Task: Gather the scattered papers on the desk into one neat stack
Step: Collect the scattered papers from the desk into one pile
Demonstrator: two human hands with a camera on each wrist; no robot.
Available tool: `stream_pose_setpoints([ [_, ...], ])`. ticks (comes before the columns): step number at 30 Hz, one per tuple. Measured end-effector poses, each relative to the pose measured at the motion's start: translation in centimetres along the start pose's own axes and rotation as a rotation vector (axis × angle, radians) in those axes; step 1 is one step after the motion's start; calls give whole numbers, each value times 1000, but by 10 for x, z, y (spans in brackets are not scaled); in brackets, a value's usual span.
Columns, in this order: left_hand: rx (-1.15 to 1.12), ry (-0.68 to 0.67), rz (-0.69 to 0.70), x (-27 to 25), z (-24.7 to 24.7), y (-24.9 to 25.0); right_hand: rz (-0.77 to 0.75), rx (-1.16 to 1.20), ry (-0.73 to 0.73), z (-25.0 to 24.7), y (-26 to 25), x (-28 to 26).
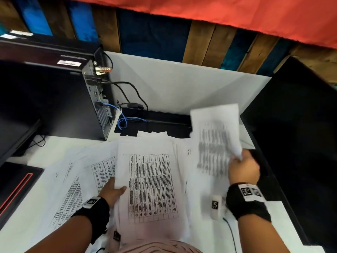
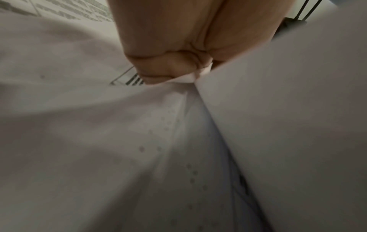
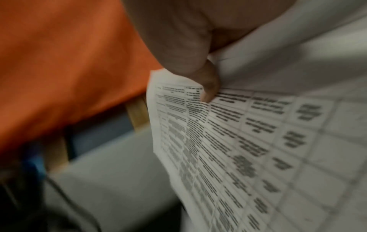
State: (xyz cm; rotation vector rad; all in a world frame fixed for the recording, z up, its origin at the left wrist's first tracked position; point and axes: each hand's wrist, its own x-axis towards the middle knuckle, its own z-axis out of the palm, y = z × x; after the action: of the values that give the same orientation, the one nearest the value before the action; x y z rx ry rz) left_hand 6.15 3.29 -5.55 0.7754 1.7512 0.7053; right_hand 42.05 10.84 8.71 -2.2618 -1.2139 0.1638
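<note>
White printed sheets with tables lie spread over the white desk. A thick bundle of papers sits at the middle, and my left hand grips its left edge, thumb on top. In the left wrist view the left hand curls round a paper edge. More loose sheets fan out to the left. My right hand holds a single printed sheet lifted above the desk's right side, blurred. In the right wrist view the thumb presses on that sheet.
A black computer tower with cables stands at the back left. A black monitor fills the right side. A white partition backs the desk. A black device with a red stripe lies at the left edge.
</note>
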Motion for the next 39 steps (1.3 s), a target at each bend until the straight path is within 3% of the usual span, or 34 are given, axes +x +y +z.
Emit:
stream_pose_setpoints([
  [3,42,-49,-20,7,-4,-4,-153,255,157,-47,-33,10],
  [5,124,-89,-29,6,-8,-2,-211,400,85,-60,-44,16],
  [7,186,-173,-35,0,-14,2,-225,401,-57,-55,-49,16],
  [10,201,-308,9,-16,-24,11,-191,294,-296,-19,-50,-2],
  [13,68,-381,103,-20,-31,9,-161,235,-465,33,-43,-35],
  [17,-163,-377,78,-15,-26,4,-63,169,-654,100,-24,-74],
  [20,-150,-278,-16,-14,-16,9,-3,212,-760,128,-12,-88],
  [23,-96,-158,-135,-13,-12,18,47,225,-686,127,-2,-85],
  [27,-136,-139,-148,-6,-5,19,187,-119,-548,124,16,-73],
  [32,213,-129,-99,-7,13,29,192,80,-719,130,10,-71],
  [35,330,-218,-33,5,23,23,329,230,-733,131,14,-65],
  [39,423,-204,-16,3,38,32,300,-19,-743,119,20,-60],
])
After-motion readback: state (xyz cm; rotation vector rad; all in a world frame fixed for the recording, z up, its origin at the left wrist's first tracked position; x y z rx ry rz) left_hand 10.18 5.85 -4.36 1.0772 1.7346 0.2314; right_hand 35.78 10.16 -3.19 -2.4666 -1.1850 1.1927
